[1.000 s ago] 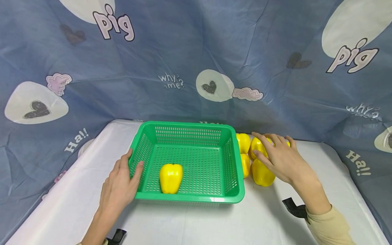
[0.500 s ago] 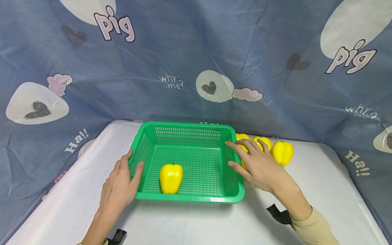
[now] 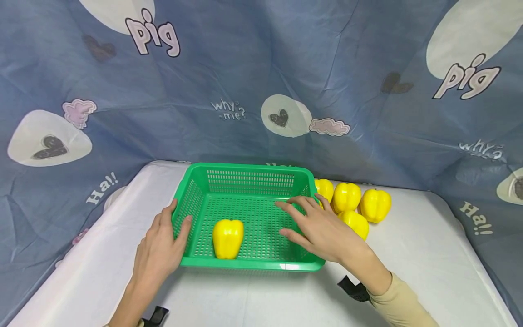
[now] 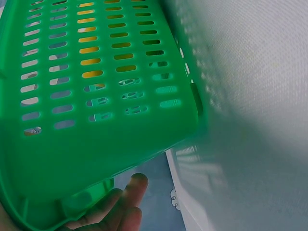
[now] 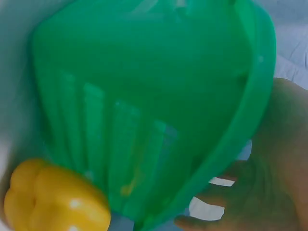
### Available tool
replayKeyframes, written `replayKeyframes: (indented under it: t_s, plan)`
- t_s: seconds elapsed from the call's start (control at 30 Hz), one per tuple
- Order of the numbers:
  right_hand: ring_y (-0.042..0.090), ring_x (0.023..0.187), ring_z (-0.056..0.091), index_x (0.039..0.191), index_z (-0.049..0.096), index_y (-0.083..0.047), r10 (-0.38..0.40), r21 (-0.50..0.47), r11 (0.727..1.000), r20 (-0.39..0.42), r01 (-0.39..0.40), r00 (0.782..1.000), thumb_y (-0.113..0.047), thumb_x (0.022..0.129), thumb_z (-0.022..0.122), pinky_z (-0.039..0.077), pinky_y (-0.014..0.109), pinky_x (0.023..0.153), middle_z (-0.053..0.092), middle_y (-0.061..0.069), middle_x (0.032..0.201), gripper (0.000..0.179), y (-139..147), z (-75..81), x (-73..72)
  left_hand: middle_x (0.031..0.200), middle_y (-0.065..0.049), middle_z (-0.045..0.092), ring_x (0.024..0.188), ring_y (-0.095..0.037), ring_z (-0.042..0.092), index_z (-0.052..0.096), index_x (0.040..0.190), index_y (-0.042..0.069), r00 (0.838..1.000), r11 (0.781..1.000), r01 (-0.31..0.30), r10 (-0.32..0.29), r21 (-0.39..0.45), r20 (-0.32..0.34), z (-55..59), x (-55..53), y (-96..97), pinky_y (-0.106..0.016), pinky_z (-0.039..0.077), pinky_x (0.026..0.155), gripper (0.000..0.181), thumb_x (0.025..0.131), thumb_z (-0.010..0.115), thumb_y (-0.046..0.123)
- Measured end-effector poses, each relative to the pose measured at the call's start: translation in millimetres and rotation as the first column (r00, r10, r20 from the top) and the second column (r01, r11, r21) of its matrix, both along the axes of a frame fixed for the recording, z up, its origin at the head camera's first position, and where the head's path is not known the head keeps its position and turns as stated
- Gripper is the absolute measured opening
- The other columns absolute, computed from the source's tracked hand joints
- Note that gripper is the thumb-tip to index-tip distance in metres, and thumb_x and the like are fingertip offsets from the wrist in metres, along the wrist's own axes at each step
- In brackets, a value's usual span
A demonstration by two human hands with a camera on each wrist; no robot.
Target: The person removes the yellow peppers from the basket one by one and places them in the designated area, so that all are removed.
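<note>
The green plastic basket [image 3: 253, 262] stands on the white-covered table with one yellow bell pepper [image 3: 228, 239] inside, near its front wall. At the basket's left side, my left hand [image 3: 161, 243] grips the rim, thumb inside and fingers outside; its fingertips [image 4: 138, 180] show beyond the basket in the left wrist view. My right hand [image 3: 323, 227] reaches across the right rim, over the basket's inside. Its fingers are spread and I see nothing held in them. In the right wrist view, a yellow bell pepper [image 5: 57, 199] lies beside the basket's outer wall [image 5: 144, 72].
Several more yellow bell peppers [image 3: 376, 205] lie close together right of the basket, some partly hidden by my right hand and the rim. A blue printed cloth [image 3: 245, 68] hangs behind the white table [image 3: 425, 254].
My right hand has moved left from above the loose peppers to over the basket's right part, uncovering the peppers at the right. The left hand, basket and pepper inside stay put.
</note>
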State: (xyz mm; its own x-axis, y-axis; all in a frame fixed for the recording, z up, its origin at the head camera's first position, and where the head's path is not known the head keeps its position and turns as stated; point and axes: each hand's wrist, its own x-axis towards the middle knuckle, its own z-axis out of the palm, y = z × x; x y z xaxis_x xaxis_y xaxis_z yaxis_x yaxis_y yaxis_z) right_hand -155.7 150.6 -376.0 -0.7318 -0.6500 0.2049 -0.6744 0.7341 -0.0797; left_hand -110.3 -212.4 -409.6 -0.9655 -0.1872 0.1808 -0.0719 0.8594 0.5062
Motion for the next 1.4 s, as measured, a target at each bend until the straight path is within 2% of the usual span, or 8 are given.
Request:
replayKeyframes:
  t_s: [0.27, 0.6, 0.83, 1.07, 1.4]
  plan:
    - [0.023, 0.142, 0.058, 0.164, 0.042, -0.028, 0.066, 0.01, 0.998, 0.043, -0.066, 0.997, -0.059, 0.111, 0.049, 0.04, 0.062, 0.123, 0.061, 0.002, 0.151, 0.062, -25.7, 2.4, 3.7, 0.15, -0.036, 0.056, 0.115, -0.064, 0.066, 0.035, 0.166, 0.002, 1.0, 1.0, 0.003, -0.003, 0.0, 0.002, 0.2, -0.4, 0.0, -0.072, 0.056, 0.082, 0.071, 0.114, 0.043, 0.05]
    - [0.029, 0.142, 0.059, 0.167, 0.037, -0.027, 0.089, 0.054, 0.994, 0.103, -0.095, 0.991, -0.062, 0.112, 0.042, 0.038, 0.061, 0.125, 0.063, 0.004, 0.15, 0.065, -58.6, 3.5, 9.9, 0.149, -0.036, 0.057, 0.113, -0.064, 0.067, 0.037, 0.165, 0.001, 1.0, 1.0, 0.011, -0.011, 0.004, -0.026, -0.6, -1.1, -0.4, -0.071, 0.057, 0.078, 0.07, 0.114, 0.045, 0.048]
    - [0.029, 0.141, 0.06, 0.169, 0.034, -0.023, 0.059, 0.105, 0.992, 0.112, -0.071, 0.992, -0.062, 0.111, 0.043, 0.039, 0.061, 0.125, 0.063, 0.003, 0.152, 0.07, -80.7, -0.4, 14.2, 0.15, -0.036, 0.057, 0.115, -0.063, 0.067, 0.037, 0.165, 0.0, 1.0, 1.0, 0.008, -0.008, 0.003, -0.028, -0.6, -0.5, -0.2, -0.071, 0.057, 0.08, 0.07, 0.114, 0.046, 0.048]
    - [0.029, 0.14, 0.063, 0.168, 0.037, -0.021, 0.017, 0.137, 0.99, 0.104, -0.031, 0.994, -0.06, 0.11, 0.05, 0.043, 0.059, 0.122, 0.063, 0.004, 0.154, 0.071, -95.6, -4.2, 13.8, 0.149, -0.036, 0.057, 0.11, -0.063, 0.068, 0.037, 0.165, 0.001, 0.999, 1.0, 0.016, -0.015, 0.003, -0.03, -0.7, -1.4, 0.6, -0.069, 0.057, 0.076, 0.07, 0.114, 0.046, 0.048]
    - [0.03, 0.143, 0.061, 0.166, 0.041, -0.015, -0.062, 0.193, 0.981, 0.187, 0.025, 0.98, -0.061, 0.109, 0.052, 0.046, 0.055, 0.121, 0.06, 0.006, 0.158, 0.074, -110.8, -7.6, 7.4, 0.154, -0.035, 0.055, 0.115, -0.064, 0.066, 0.037, 0.165, 0.0, 1.0, 1.0, 0.013, -0.013, -0.003, -0.023, -0.4, -1.6, -0.3, -0.071, 0.056, 0.08, 0.071, 0.114, 0.045, 0.049]
